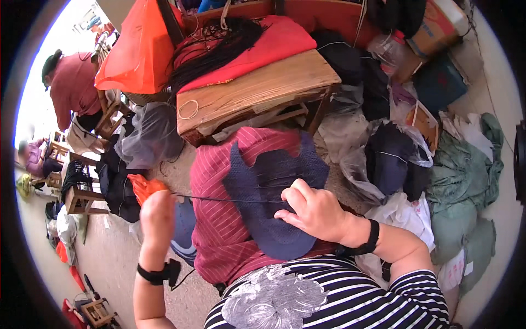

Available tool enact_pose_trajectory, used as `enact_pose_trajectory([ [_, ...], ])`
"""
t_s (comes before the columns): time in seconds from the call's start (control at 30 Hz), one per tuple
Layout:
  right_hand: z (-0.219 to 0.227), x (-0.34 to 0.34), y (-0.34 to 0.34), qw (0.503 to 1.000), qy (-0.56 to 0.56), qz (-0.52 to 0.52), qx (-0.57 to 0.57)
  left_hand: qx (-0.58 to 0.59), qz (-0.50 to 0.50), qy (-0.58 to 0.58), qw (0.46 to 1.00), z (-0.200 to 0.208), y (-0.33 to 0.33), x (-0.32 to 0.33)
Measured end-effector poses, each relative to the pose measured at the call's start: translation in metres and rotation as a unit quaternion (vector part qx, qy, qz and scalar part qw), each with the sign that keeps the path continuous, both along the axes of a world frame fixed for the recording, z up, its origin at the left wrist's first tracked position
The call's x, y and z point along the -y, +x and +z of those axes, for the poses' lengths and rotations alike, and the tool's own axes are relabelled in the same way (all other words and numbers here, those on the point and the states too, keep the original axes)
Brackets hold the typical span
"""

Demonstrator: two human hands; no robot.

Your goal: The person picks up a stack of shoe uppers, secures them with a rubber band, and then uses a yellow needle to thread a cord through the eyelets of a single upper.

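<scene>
A dark blue woven cap (246,181), with a rounded brim-like end toward me, rests on the red striped cloth (211,219) over my lap. From my left hand (157,216) a thin black cord (227,198) runs taut across the cap to my right hand (315,214). The left hand is raised beside my lap, closed round the cord and blurred by motion. Over the cap, my right hand has its fingers curled and thumb bent in; what they grip is hidden. More dark strands cross the cap's opening.
Ahead stands a wooden bench (257,88) with red cloth (285,49), a bundle of black cords (219,55) and a pale ring (188,109). Bagged dark goods (389,148) and green cloth (466,164) lie at right. Other people (76,82) sit far left, among stools.
</scene>
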State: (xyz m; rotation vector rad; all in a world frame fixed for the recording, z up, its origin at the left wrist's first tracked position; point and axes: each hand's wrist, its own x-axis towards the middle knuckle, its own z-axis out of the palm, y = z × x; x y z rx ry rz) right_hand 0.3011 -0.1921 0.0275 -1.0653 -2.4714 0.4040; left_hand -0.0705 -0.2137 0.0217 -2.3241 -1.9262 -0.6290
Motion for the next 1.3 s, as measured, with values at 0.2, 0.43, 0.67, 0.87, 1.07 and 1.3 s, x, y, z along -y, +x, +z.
enact_pose_trajectory([
  [0.2, -0.019, -0.007, 0.021, 0.984, 0.011, 0.029, -0.174, -0.062, 0.119, -0.031, 0.990, -0.026, -0.087, 0.028],
  [0.43, -0.026, 0.001, 0.038, 0.966, -0.137, -0.025, -0.218, -0.025, 0.196, -0.080, 0.977, -0.039, -0.112, 0.042],
  [0.67, -0.031, 0.000, 0.045, 0.942, -0.172, -0.150, -0.245, 0.372, 0.194, -0.152, 0.895, -0.025, -0.070, 0.038],
  [0.87, -0.054, -0.002, 0.050, 0.890, -0.291, -0.248, -0.250, 0.701, 0.054, -0.320, 0.635, 0.030, 0.034, 0.026],
  [1.07, -0.028, -0.008, 0.046, 0.798, -0.487, -0.179, -0.306, 0.696, -0.039, -0.485, 0.528, 0.045, 0.107, 0.013],
  [1.3, -0.025, -0.003, 0.038, 0.828, -0.435, -0.161, -0.314, 0.597, -0.037, -0.429, 0.677, 0.032, 0.141, 0.000],
])
